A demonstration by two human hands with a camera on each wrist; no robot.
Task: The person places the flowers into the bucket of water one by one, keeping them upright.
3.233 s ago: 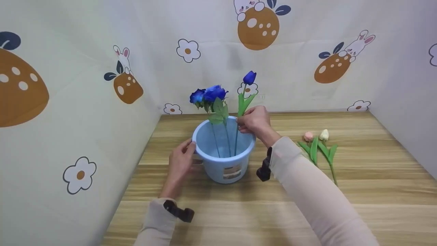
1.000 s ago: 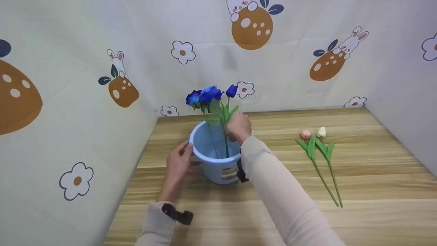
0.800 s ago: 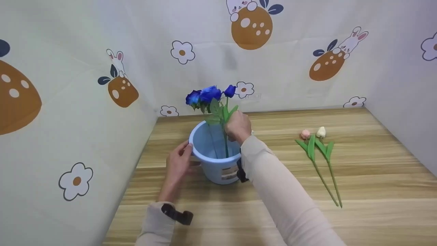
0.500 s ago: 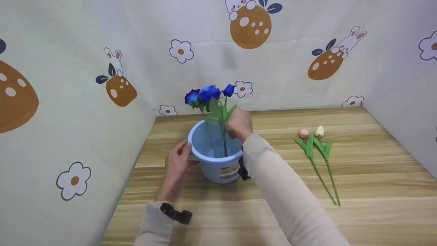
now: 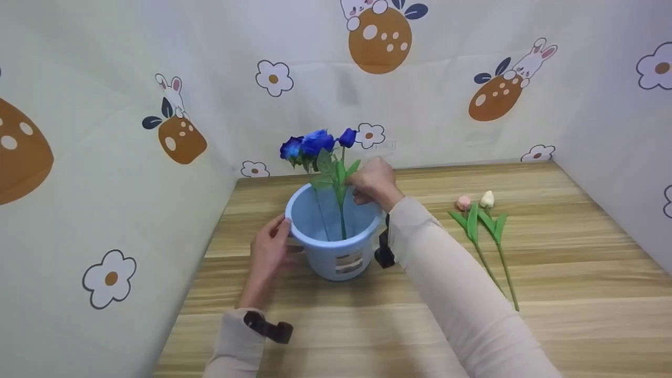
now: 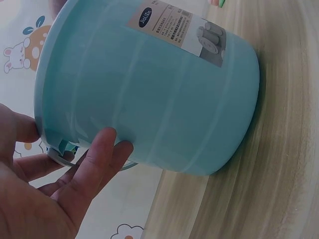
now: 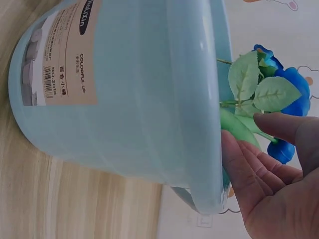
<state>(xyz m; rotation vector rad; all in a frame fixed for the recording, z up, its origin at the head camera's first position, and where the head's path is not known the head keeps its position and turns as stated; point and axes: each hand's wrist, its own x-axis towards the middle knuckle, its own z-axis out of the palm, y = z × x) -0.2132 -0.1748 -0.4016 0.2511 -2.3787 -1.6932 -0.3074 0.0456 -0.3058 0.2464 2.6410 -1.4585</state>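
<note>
A light blue bucket (image 5: 320, 261) stands upright on the wooden table. My left hand (image 5: 269, 249) holds its left side, with the thumb at the rim and fingers curled about the handle mount (image 6: 61, 157). Inside stand two blue roses (image 5: 317, 143) and a blue tulip (image 5: 347, 137) with green leaves, their heads above the rim. My right hand (image 5: 375, 181) is over the bucket's right rim beside the tulip. In the right wrist view its thumb and fingers (image 7: 237, 162) are spread apart, close around the tulip's leaves (image 7: 237, 128).
To the right lie a pink tulip (image 5: 463, 203) and a white tulip (image 5: 487, 199) on the table (image 5: 336, 336), stems pointing toward me. Patterned cloth walls (image 5: 210, 42) enclose the table at the back and both sides. The bucket carries a paper label (image 7: 62, 55).
The blue tulip has been lowered into the bucket and shifted left against the roses. My right hand has since drawn back slightly right and loosened from its stem. The left hand keeps holding the bucket.
</note>
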